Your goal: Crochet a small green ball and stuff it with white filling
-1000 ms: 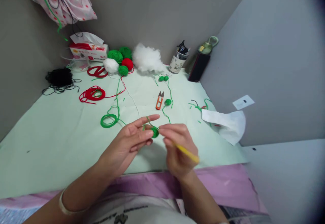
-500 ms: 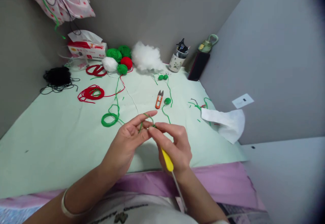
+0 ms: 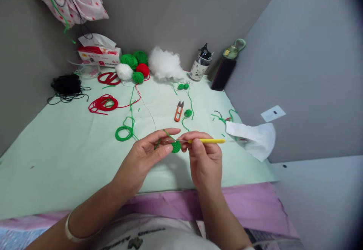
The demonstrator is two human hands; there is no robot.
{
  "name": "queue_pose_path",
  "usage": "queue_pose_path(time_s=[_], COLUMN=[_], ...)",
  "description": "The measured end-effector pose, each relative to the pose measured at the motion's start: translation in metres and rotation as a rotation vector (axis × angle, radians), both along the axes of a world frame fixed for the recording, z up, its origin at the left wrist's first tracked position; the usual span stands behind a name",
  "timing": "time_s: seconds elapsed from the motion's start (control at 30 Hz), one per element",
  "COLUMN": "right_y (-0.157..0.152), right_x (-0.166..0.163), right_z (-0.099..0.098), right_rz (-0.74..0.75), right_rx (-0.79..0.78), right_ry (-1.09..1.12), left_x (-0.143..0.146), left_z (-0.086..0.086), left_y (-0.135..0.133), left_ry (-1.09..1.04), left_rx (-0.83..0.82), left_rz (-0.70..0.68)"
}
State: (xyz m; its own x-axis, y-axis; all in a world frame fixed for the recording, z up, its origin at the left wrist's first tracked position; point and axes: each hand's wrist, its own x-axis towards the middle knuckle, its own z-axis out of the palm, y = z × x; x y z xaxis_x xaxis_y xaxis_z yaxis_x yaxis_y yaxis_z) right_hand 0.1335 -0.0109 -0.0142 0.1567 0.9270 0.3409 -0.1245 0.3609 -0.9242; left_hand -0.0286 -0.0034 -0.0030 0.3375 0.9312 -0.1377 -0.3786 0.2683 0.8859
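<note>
Holding the green crocheted piece (image 3: 176,147) is the left hand (image 3: 146,152): thumb and curled fingers are closed on its left edge, while the index finger reaches out straight under a green strand (image 3: 169,134). The piece is held between the two hands, over the near part of the worktop (image 3: 70,159). The right hand (image 3: 205,157) has its fingers closed round the yellow-handled hook (image 3: 210,141), whose thin shaft points left to the piece's far edge; whether the tip sits inside a stitch is too small to tell. This looks like stitch work, best done with the pinch close to the worked spot, the index finger tensioning the strand without dragging it, and the hook near level so the loop neither splits nor slips. Farther off to the left, the coil of green yarn (image 3: 124,133) needs slack and no snags. Beyond it, right of centre, orange snips (image 3: 178,112) lie beside a small green bobble (image 3: 188,113), whose tail is best left clear of the hook.
</note>
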Motion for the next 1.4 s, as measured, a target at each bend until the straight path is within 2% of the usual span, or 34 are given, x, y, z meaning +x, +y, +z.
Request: queue_pose_path(time_s=[0.2,0.33,0.43,0.57,0.63,0.7,0.77,0.83,0.93,1.0,1.07,1.17,1.23,1.33,1.4], right_y=[0.006,0.002,-0.006,-0.014,-0.015,-0.015,-0.014,-0.011,-0.005,-0.001,0.001,-0.001,-0.004,-0.008,-0.008], right_x=[0.003,0.005,0.006,0.003,0.001,0.000,0.000,0.002,0.004,0.003,0.001,-0.002,-0.004,-0.004,-0.002], right_z=[0.008,0.008,0.008,0.004,-0.001,-0.005,-0.006,-0.003,0.004,0.006,0.007,0.005,0.001,-0.005,-0.008], right_rz=[0.152,0.169,0.051,-0.107,-0.202,-0.309,-0.331,-0.257,-0.114,-0.037,-0.003,-0.033,-0.065,-0.196,-0.247], right_rx=[-0.085,-0.042,0.067,0.411,0.549,0.617,0.608,0.506,0.321,0.269,0.257,0.262,0.296,0.451,0.556], right_ry=[0.181,0.100,-0.137,-0.562,-0.768,-0.905,-0.879,-0.685,-0.288,-0.154,-0.162,-0.234,-0.325,-0.606,-0.705], left_x=[-0.004,-0.006,-0.006,-0.002,0.001,0.003,0.002,0.000,-0.005,-0.006,-0.004,0.000,0.003,0.005,0.005], left_z=[0.002,0.003,0.003,0.003,0.003,0.003,0.003,0.003,0.003,0.003,0.004,0.003,0.003,0.005,0.006], left_y=[0.002,0.002,0.000,-0.004,-0.005,-0.004,0.000,0.004,0.008,0.008,0.006,0.002,0.000,0.001,0.004], left_ry=[0.034,0.091,0.186,0.287,0.231,0.078,-0.098,-0.204,-0.221,-0.177,-0.121,-0.039,-0.026,-0.103,-0.186], left_rx=[0.006,0.048,0.113,0.176,0.146,0.029,-0.132,-0.254,-0.247,-0.168,-0.083,-0.006,0.003,-0.071,-0.181], left_rz=[0.036,0.061,0.112,0.203,0.217,0.151,0.028,-0.048,-0.015,0.029,0.042,0.042,0.091,0.125,0.046])
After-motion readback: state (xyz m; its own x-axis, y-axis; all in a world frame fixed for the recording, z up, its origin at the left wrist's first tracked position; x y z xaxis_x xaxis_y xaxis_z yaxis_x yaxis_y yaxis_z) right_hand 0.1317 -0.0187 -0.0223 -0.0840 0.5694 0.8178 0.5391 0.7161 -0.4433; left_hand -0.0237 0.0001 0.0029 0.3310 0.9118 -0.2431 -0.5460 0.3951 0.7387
